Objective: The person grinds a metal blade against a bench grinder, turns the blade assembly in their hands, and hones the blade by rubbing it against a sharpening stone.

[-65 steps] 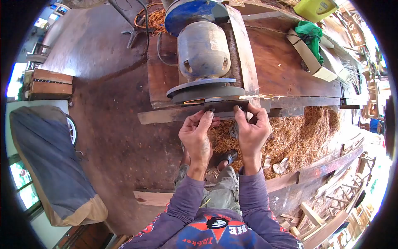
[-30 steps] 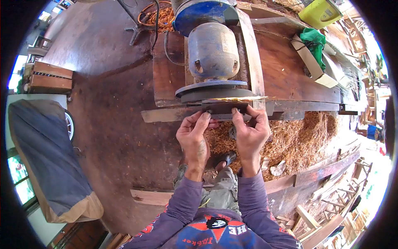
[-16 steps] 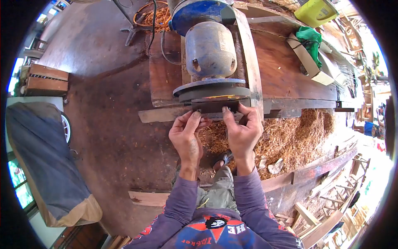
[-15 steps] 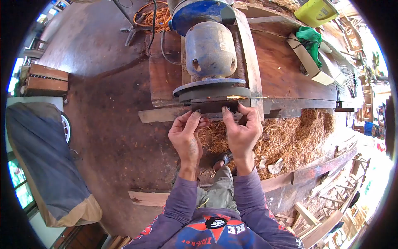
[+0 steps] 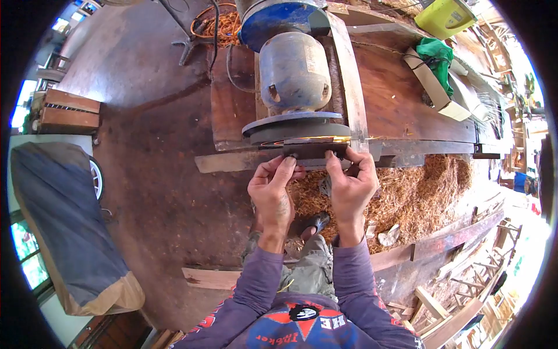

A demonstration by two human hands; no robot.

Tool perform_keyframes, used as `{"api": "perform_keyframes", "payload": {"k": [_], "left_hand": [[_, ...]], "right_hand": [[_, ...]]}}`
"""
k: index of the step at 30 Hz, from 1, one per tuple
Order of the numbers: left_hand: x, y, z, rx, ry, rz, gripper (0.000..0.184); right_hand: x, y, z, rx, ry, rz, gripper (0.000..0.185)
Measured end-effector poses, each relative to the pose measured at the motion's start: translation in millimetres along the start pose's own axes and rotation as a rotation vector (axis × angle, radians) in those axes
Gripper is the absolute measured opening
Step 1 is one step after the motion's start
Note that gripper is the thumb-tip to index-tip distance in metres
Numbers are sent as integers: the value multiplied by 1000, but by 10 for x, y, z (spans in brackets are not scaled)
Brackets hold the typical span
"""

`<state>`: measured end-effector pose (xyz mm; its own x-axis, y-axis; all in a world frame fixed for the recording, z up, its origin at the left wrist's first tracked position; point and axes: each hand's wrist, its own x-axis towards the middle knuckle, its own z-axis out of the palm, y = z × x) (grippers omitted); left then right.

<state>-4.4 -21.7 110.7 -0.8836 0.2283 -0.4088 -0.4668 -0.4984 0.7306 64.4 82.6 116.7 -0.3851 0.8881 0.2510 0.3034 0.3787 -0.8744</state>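
A bench grinder with a worn blue-grey motor housing point(image 5: 295, 72) stands ahead of me on the bench. On its near side is a wide dark grinding wheel point(image 5: 296, 132). Against this wheel's edge lies a dark flat metal plate point(image 5: 311, 152), and orange sparks streak off to the right. My left hand point(image 5: 272, 189) pinches the plate near its left end, thumb on top. Closed the same way, my right hand point(image 5: 353, 187) grips it toward the right end. The fingers underneath are mostly hidden.
A white box with green cloth point(image 5: 436, 61) sits on the bench at right, beyond it a yellow-green container point(image 5: 444, 17). Wood shavings point(image 5: 430, 195) cover the floor below. A dark covered object point(image 5: 72, 227) stands at left. A black cable point(image 5: 216, 41) hangs beside the grinder.
Both hands have slid right along the wheel with the metal plate. The sparks now spread wider, with a glowing streak at the plate's left as well.
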Motion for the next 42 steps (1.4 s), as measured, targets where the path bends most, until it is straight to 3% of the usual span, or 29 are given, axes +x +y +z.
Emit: {"api": "perform_keyframes", "payload": {"k": [26, 42], "left_hand": [[-59, -157, 149, 54, -28, -3, 12], [-23, -115, 77, 36, -15, -10, 12]], "right_hand": [[87, 161, -164, 68, -12, 121, 25], [88, 70, -108, 7, -14, 53, 24]]}}
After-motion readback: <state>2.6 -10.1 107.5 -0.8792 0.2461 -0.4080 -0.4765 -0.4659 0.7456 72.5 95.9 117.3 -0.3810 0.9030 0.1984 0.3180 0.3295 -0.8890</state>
